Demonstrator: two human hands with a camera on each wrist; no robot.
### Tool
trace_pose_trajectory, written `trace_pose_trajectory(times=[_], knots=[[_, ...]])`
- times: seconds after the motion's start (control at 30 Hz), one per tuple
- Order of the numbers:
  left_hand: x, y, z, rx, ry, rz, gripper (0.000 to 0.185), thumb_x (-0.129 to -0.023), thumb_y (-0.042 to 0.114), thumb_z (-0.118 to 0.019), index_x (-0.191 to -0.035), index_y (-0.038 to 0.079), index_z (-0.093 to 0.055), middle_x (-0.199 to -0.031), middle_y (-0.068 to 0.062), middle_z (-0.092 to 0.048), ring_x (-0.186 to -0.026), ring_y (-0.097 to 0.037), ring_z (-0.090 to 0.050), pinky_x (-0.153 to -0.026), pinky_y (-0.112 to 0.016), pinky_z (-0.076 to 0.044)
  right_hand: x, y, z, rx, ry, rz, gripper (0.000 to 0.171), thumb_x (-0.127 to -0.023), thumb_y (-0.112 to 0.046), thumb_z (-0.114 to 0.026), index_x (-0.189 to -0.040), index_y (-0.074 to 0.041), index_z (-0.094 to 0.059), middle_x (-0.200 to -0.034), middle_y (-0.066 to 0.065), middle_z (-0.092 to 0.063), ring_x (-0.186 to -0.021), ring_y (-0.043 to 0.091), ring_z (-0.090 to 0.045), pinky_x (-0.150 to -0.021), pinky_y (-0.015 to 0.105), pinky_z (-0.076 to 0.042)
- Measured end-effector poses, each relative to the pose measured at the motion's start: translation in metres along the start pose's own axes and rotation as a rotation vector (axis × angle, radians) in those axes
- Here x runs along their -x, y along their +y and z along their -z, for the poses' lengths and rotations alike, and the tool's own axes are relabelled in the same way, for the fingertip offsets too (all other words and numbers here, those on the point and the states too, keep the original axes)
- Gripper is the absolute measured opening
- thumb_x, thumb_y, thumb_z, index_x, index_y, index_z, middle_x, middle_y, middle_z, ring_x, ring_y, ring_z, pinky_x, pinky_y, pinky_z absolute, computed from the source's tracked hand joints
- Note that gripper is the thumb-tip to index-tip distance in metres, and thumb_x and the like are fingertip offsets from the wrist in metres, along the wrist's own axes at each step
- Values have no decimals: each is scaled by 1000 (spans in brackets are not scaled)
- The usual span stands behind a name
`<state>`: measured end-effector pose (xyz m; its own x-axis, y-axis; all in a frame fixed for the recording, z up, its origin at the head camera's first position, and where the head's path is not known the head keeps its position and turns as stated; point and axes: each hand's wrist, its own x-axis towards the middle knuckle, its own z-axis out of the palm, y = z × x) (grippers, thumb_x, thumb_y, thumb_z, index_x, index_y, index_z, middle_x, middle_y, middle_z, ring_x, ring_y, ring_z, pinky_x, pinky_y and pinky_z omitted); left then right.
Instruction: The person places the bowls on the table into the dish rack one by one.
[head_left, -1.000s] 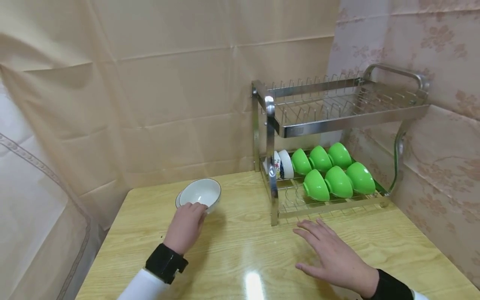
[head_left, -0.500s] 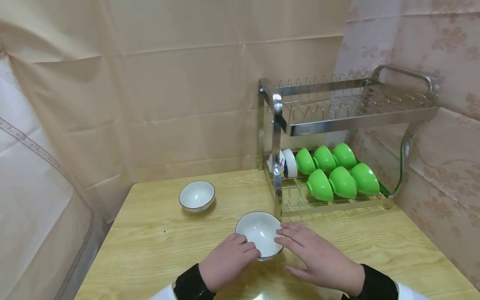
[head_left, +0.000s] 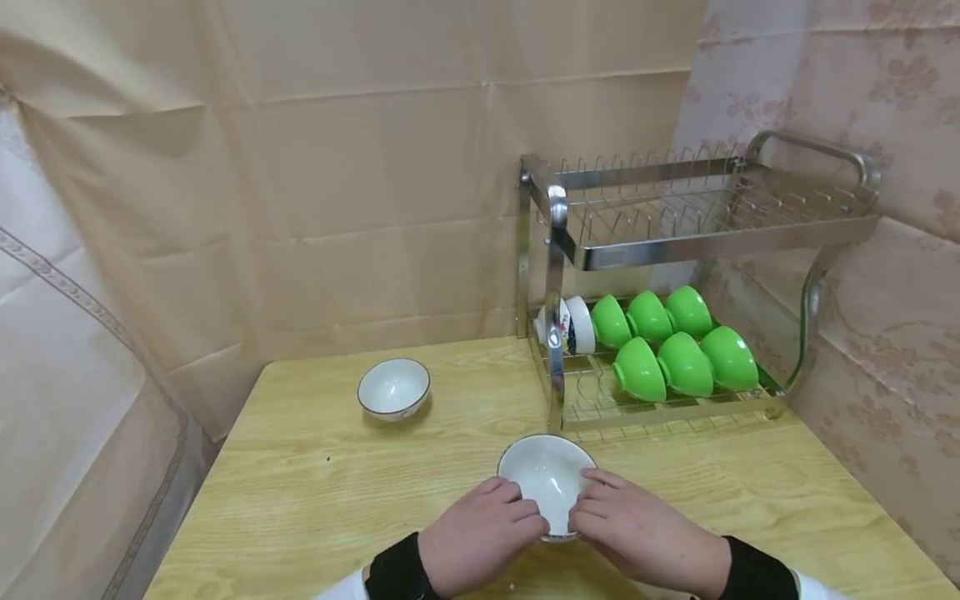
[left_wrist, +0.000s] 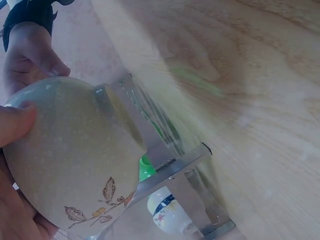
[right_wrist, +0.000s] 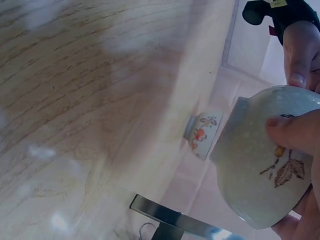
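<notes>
A white bowl [head_left: 543, 467] with a dark rim is between both hands, its hollow facing up and its near side toward the person. My left hand [head_left: 483, 533] grips its near left rim, fingers over the edge. On the near right rim my right hand [head_left: 648, 529] also holds on. In the left wrist view a thumb [left_wrist: 17, 122] presses the outside of the bowl [left_wrist: 75, 160], which bears a brown leaf pattern. The right wrist view shows the other thumb [right_wrist: 292, 130] on the bowl's outer wall [right_wrist: 250, 165]. The bowl appears raised off the table.
A second white bowl [head_left: 393, 390] stands upright at the back left of the wooden table [head_left: 300, 517]. A two-tier metal dish rack [head_left: 720, 246] stands at the right. Its lower tier holds several green bowls [head_left: 684, 365] and patterned white bowls [head_left: 580, 325] on edge.
My left hand has brought the bowl from the back left, beside the other bowl, to the front middle. My right hand has moved from hovering open to gripping its rim.
</notes>
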<state>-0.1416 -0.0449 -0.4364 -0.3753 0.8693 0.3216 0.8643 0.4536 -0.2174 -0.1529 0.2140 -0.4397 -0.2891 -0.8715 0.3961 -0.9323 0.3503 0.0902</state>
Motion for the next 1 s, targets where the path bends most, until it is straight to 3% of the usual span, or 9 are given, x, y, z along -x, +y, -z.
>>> trace_pose_trajectory(times=[0.1, 0.17, 0.27, 0.37, 0.47, 0.6, 0.7, 0.8, 1.0], knots=[[-3, 0, 1, 8, 19, 4, 12, -91, 22, -70, -96, 26, -61, -88, 17, -55, -87, -7, -47, -90, -22, -40, 4, 1, 0, 13, 44, 8, 37, -109, -25, -28, -94, -22, -62, -88, -16, -59, -89, 6, -58, -104, 42, -45], [-6, 0, 2, 12, 44, 11, 13, -90, 21, -71, -98, 27, -62, -93, 17, -57, -92, -7, -50, -96, -23, -40, 6, 2, 0, 11, 64, 4, 40, -109, -26, -24, -95, -21, -61, -88, -16, -59, -89, 6, -58, -102, 43, -46], [-8, 1, 2, 30, 85, 47, 24, -91, 25, -71, -114, 28, -64, -116, 11, -61, -112, -12, -52, -108, -30, -37, 11, 4, 2, -40, 82, -32, 20, -107, -24, -43, -97, -22, -61, -91, -17, -60, -92, 4, -59, -99, 47, -48], [-7, 3, 0, 51, 117, 116, 47, -90, 37, -72, -134, 27, -57, -144, 0, -49, -134, -22, -44, -115, -38, -31, 16, 7, 5, -105, 110, -111, 7, -96, -19, -64, -101, -22, -60, -97, -19, -61, -95, 2, -60, -95, 51, -50], [-3, 5, -2, 59, 137, 177, 64, -88, 48, -70, -144, 23, -49, -157, -8, -33, -143, -28, -33, -116, -41, -30, 23, 8, 11, -120, 160, -258, 25, -84, -14, -76, -103, -22, -62, -101, -16, -63, -100, 11, -65, -90, 53, -52], [3, 7, -7, 58, 145, 203, 70, -89, 55, -66, -146, 20, -47, -159, -10, -29, -143, -29, -33, -114, -42, -34, 25, 11, 21, -244, 186, -595, 29, -82, -10, -78, -107, -17, -66, -106, -8, -68, -101, 23, -67, -82, 49, -56], [7, 10, -12, 68, 132, 185, 70, -91, 57, -62, -147, 19, -46, -158, -11, -32, -142, -30, -35, -112, -44, -37, 23, 22, 30, -463, 180, -864, 30, -90, -13, -71, -119, -7, -64, -112, 6, -70, -105, 26, -65, -83, 46, -55], [9, 12, -18, 78, 112, 163, 69, -92, 58, -59, -148, 19, -44, -157, -11, -34, -142, -30, -36, -111, -44, -38, 20, 38, 36, -710, 185, -1062, 48, -97, -21, -64, -135, 5, -52, -126, 21, -62, -117, 34, -57, -95, 50, -48], [13, 19, -24, 110, 57, 154, 65, -98, 59, -48, -150, 21, -41, -158, -9, -33, -142, -27, -36, -110, -43, -39, 18, 74, 31, -1021, 279, -1153, 60, -104, -29, -53, -145, 10, -34, -145, 27, -43, -122, 17, -49, -100, 34, -42]])
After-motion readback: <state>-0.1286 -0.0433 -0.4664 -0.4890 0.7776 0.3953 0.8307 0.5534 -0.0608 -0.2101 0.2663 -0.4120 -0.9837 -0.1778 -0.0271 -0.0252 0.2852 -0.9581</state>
